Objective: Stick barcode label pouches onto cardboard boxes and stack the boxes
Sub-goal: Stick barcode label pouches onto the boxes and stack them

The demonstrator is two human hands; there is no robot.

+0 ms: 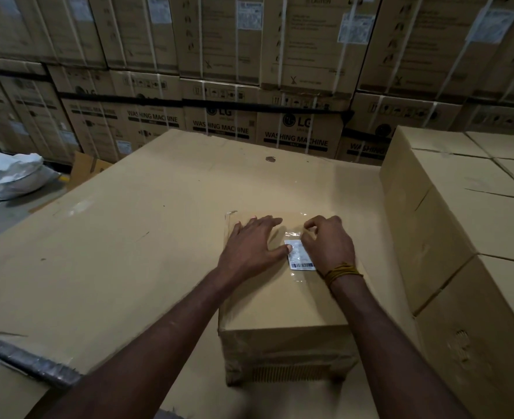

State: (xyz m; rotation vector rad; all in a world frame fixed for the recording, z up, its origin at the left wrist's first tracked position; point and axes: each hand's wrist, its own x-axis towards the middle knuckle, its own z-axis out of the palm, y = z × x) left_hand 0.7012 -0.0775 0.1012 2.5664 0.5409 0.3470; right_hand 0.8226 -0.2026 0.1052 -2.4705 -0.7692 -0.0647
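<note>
Clear pouch [295, 237] half-hidden: left hand [251, 247] presses flat, right hand [328, 243] pinches its edge.

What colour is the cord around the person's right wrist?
The wrist cord is yellowish-orange, wound in several strands; the head view shows it best.

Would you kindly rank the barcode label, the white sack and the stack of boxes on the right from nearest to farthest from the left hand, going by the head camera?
1. The barcode label: beside the left hand, at its thumb tip.
2. The stack of boxes: off to the right, beyond the right hand.
3. The white sack: far left, on the floor.
</note>
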